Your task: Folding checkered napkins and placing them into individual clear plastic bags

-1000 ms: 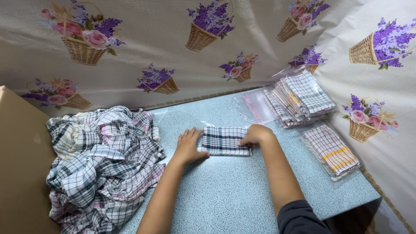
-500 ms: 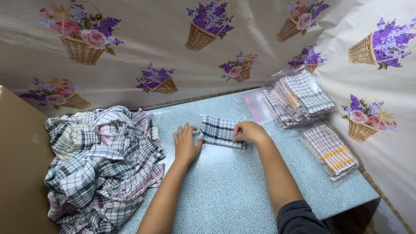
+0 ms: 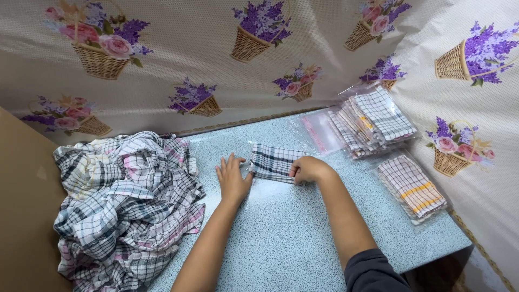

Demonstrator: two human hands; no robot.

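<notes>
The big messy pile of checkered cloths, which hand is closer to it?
Left. The left hand lies flat on the table just beside the pile of checkered cloths; the right hand is farther off, gripping the folded cloth.

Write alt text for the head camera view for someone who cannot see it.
Two bare hands work a folded checked cloth on a speckled blue table: right hand grips its edge, left hand lies flat beside it. A heap of checked cloths lies left, bagged cloths right.
</notes>
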